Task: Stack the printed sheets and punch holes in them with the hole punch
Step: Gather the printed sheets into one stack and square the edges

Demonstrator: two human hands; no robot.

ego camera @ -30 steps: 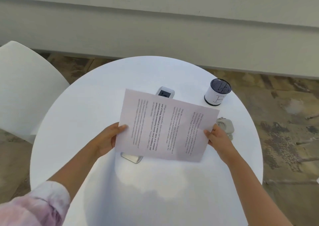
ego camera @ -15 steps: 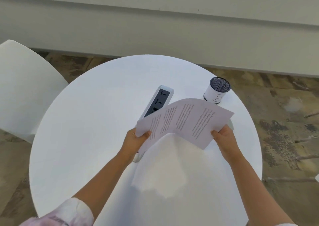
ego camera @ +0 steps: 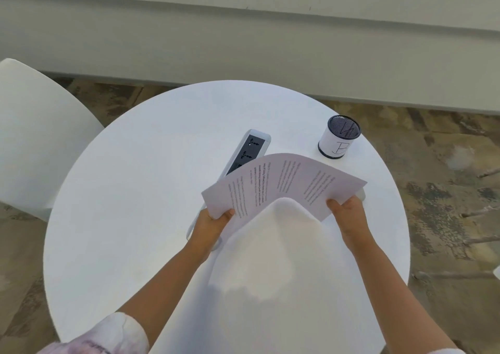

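On the white label of the mesh cup (ego camera: 338,138), a single handwritten capital "B" in thin dark strokes; inside the cup, behind the mesh, more dark strokes, not legible. Nearer than the cup and to its left, on the printed sheets (ego camera: 281,184), several blocks of small dark print, a few lines heavier than the rest, all too small and blurred to read. Left of the cup, on the dark face of the white power strip (ego camera: 247,152), only socket openings, no legible marking.
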